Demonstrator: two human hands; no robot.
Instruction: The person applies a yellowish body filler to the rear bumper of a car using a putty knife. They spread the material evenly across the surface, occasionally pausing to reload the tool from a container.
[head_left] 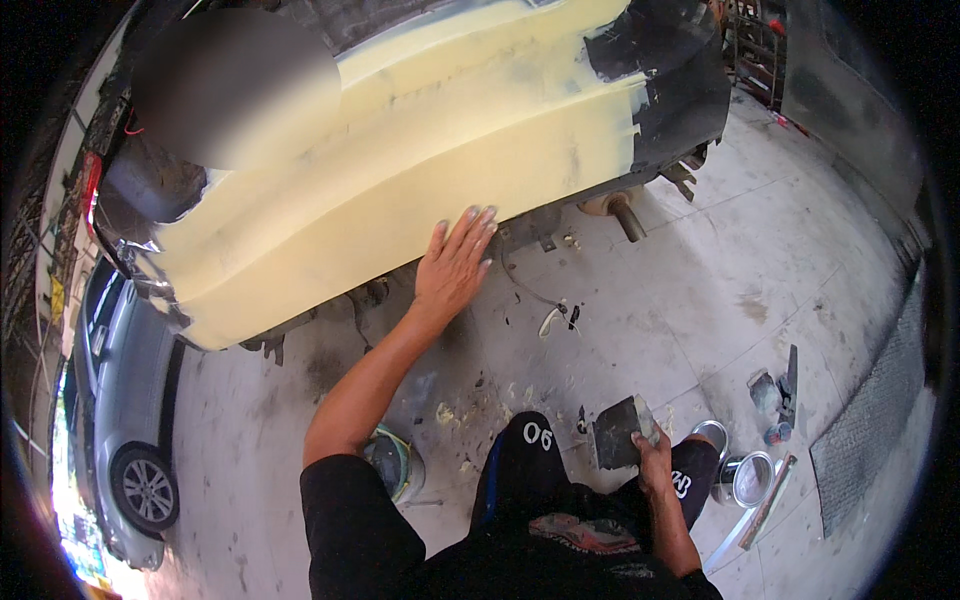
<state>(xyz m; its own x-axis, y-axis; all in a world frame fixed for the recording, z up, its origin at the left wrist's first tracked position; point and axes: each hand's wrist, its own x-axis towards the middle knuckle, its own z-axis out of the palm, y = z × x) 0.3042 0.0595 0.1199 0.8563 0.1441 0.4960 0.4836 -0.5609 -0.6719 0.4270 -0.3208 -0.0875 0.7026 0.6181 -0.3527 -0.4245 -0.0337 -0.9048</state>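
Note:
My left hand [458, 262] lies flat against the lower edge of a car bumper [420, 180], fingers stretched out and slightly spread, with nothing in it. Pale yellow filler covers most of the bumper, and black shows at its right end. Low on the right, beside my knee, my right hand [655, 460] is closed on a sheet of sandpaper [618, 432]. The sheet is dark grey and roughly square, with a paler worn edge at its right side. My right fingers are partly hidden behind it.
An exhaust pipe [627, 218] juts out under the bumper. A bucket [408, 470] stands by my left elbow. Right of my knee are an open tin [748, 480] and a long strip [768, 502]. A silver car [125, 430] is at the left, a grey mat [870, 410] at the right.

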